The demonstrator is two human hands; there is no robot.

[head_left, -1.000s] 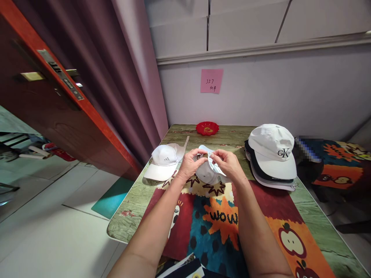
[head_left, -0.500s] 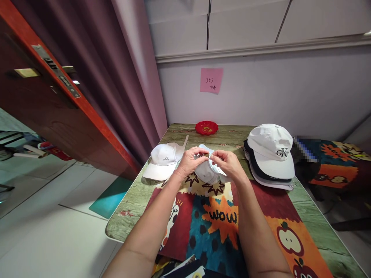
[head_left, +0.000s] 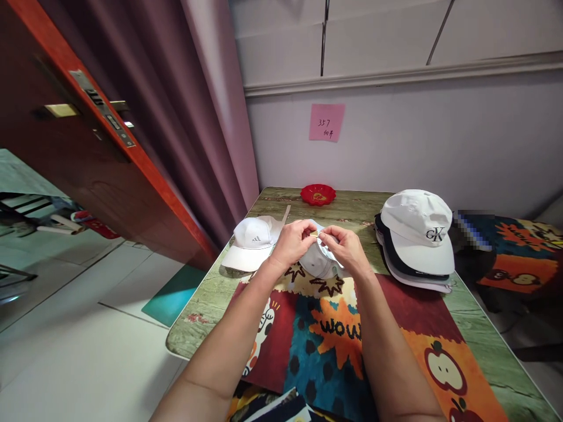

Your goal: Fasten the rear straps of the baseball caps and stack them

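A white cap (head_left: 313, 262) lies on the patterned mat beneath both my hands, its crown toward me and partly covered by them. My left hand (head_left: 294, 243) is closed in a pinch above the cap's back edge. Fingertip to fingertip with it, my right hand (head_left: 347, 249) pinches too. Between them shows a small gold-coloured piece (head_left: 314, 234) that looks like the buckle on the cap's strap; the fingers hide most of the strap. Left of my hands sits another white cap (head_left: 251, 237) with a small logo and its strap end sticking up.
On the right stands a stack of several caps, a white one (head_left: 417, 225) on top. A red scalloped dish (head_left: 318, 195) sits at the table's back. The colourful mat (head_left: 325, 351) covers the table's middle. A wooden door (head_left: 132, 193) and purple curtain (head_left: 211, 117) are at left.
My hands stay pinched at the cap's strap, with small finger shifts. The gold-coloured piece now shows more clearly. The whole view has moved slightly, so things appear further right.
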